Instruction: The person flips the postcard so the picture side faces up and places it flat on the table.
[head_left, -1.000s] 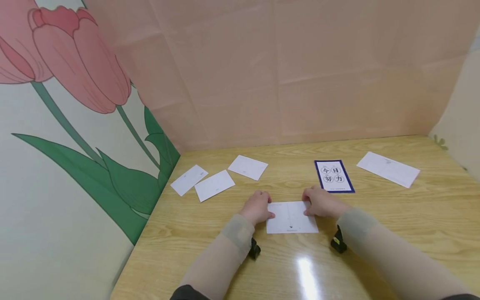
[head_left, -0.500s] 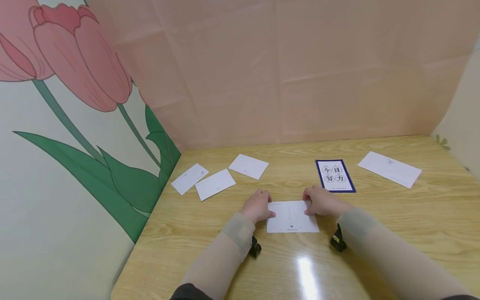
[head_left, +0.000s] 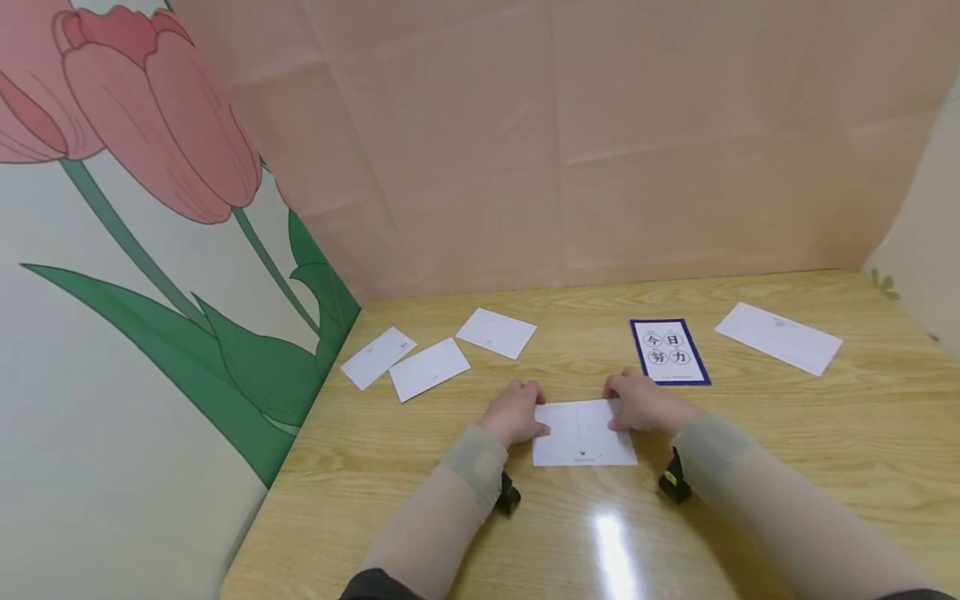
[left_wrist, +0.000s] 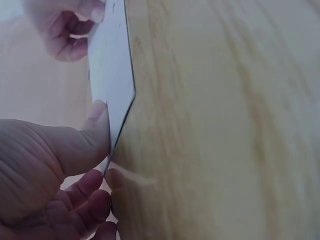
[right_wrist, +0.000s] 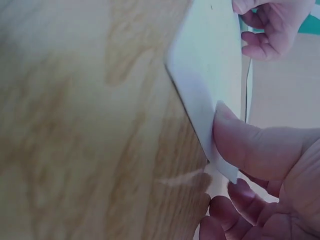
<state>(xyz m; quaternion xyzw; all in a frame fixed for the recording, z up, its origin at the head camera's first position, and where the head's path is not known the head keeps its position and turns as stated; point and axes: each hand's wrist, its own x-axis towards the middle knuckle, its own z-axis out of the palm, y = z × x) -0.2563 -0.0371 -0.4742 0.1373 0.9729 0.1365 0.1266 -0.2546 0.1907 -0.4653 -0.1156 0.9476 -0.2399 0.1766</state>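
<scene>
A white postcard-like card (head_left: 583,435) with small print and a thin line down its middle lies before me on the wooden table. My left hand (head_left: 516,414) pinches its left side near the far corner, thumb on top. At the opposite side my right hand (head_left: 645,403) pinches the card likewise. In the left wrist view the thumb (left_wrist: 92,137) presses the card's face (left_wrist: 111,60), with curled fingers at its edge. From the right wrist, the thumb (right_wrist: 235,137) lies on the card (right_wrist: 200,75) and its far corner rises slightly off the table.
Beyond the left hand lie three white cards: a left one (head_left: 378,358), a middle one (head_left: 430,370) and a farther one (head_left: 497,333). A blue-bordered card (head_left: 670,352) with large characters lies just past the right hand. A long white envelope-like paper (head_left: 780,338) is farther right.
</scene>
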